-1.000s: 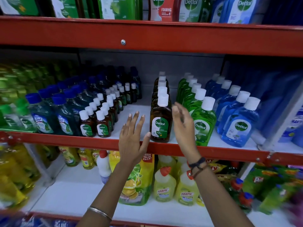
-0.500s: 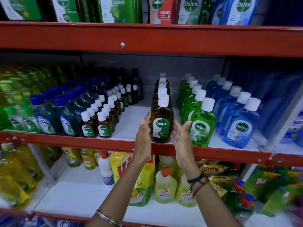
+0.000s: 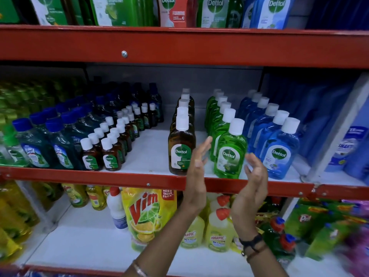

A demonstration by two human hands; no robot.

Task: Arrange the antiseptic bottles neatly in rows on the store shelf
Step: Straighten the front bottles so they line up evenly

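Observation:
On the middle shelf stand rows of white-capped Dettol bottles running front to back: a brown row led by a large brown bottle, a green row led by a green bottle, and a blue row led by a blue bottle. My left hand is open, fingers up, between the brown and green front bottles. My right hand is open just right of the green front bottle, in front of the shelf edge. Neither hand holds a bottle.
Two rows of small brown Dettol bottles and dark blue-capped bottles fill the shelf's left. A red shelf edge runs across. Below are a Vim pouch and Harpic bottles. Dettol packs sit on the top shelf.
Both hands have left the front brown bottle and shifted right, now flanking the front green bottle. The brown row stands as before.

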